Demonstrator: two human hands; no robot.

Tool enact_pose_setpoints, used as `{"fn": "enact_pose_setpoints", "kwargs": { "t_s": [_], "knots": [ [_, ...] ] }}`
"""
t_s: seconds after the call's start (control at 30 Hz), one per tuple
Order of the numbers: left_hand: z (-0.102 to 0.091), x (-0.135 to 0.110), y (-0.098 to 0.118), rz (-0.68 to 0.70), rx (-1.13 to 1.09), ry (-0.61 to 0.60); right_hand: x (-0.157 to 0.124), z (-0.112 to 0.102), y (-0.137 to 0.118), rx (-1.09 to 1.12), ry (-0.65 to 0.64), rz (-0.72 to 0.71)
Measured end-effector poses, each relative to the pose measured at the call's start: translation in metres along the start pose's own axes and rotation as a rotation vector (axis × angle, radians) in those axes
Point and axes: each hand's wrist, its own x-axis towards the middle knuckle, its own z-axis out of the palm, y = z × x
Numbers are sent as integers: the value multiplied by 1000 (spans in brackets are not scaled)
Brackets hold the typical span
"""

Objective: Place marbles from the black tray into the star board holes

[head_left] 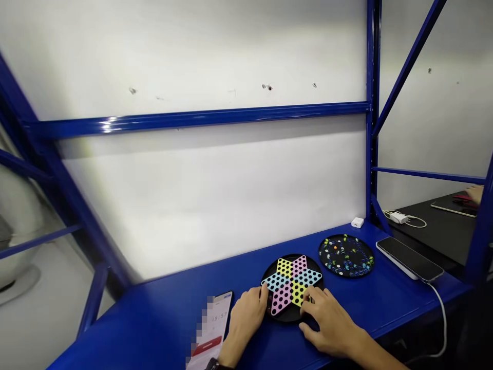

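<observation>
A star-shaped Chinese checkers board point(291, 280), with pink, yellow and light-blue points full of black holes, lies on a round black tray point(287, 317). My left hand point(248, 313) is at the left edge of the board, fingers curled together against the rim near a blue point; its fingertips are partly hidden. On the near right side, my right hand point(327, 321) bends its fingers over the yellow point, the thumb spread apart beside the tray. Farther right, a second round black tray point(327, 257) carries many glass marbles point(352, 263), mostly blue and green.
Left of my left hand lies a phone point(215, 321) with a lit screen. A dark-screened phone point(410, 257) rests at the right, a white cable point(442, 313) running off it. A white adapter point(357, 222) stands near the wall. Blue metal posts point(372, 154) frame the blue tabletop point(162, 313).
</observation>
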Motion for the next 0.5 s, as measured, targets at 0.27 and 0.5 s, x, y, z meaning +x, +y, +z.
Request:
{"fn": "enact_pose_setpoints", "kwargs": {
  "t_s": [0.27, 0.5],
  "knots": [
    [-36, -9, 29, -21, -602, 152, 14, 12, -21, 1281, 126, 402],
    [-51, -48, 91, 388, -509, -64, 18, 40, -19, 1906, -241, 697]
  ]
}}
